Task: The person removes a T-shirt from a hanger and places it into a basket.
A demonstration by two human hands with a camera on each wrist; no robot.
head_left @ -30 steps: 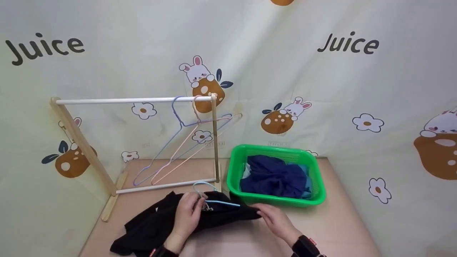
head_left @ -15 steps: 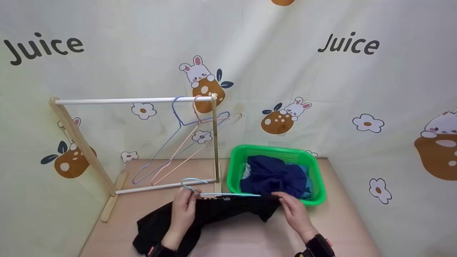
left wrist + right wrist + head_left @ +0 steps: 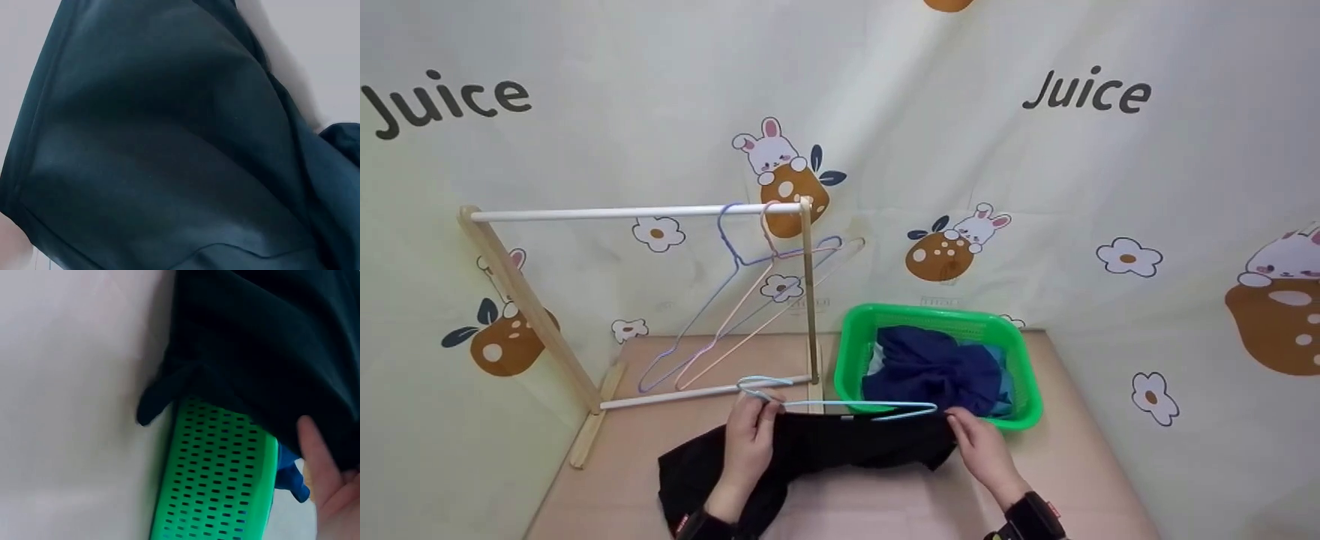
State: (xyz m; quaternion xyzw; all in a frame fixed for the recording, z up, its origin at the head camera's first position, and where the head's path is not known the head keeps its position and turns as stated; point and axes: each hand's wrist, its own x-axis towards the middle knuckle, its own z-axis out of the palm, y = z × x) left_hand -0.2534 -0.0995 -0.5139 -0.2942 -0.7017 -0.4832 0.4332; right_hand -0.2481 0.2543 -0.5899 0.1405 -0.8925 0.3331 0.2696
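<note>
A black garment (image 3: 855,442) hangs stretched between my two hands in front of the green basket, a small pale label at its top edge. At that edge's left part, my left hand (image 3: 750,431) pinches the cloth together with the neck of a light-blue hanger (image 3: 862,405). The hanger's hook points up and back; its right arm runs along the top edge, with the rounded end showing above the cloth. My right hand (image 3: 979,446) pinches the garment's upper right corner, beside that end. In the right wrist view, the thumb (image 3: 316,450) lies against the black cloth.
A wooden rack with a white top rail (image 3: 600,214) stands at the back left. A blue-purple hanger (image 3: 733,277) and a pink hanger (image 3: 735,311) hang near its right post. Behind my right hand, a green basket (image 3: 1031,390) holds dark-blue cloth (image 3: 937,371) and teal cloth.
My right hand has moved right and slightly up, drawing the garment's top edge straight. More of the hanger's right arm shows, including its end. The garment's left part has shifted right.
</note>
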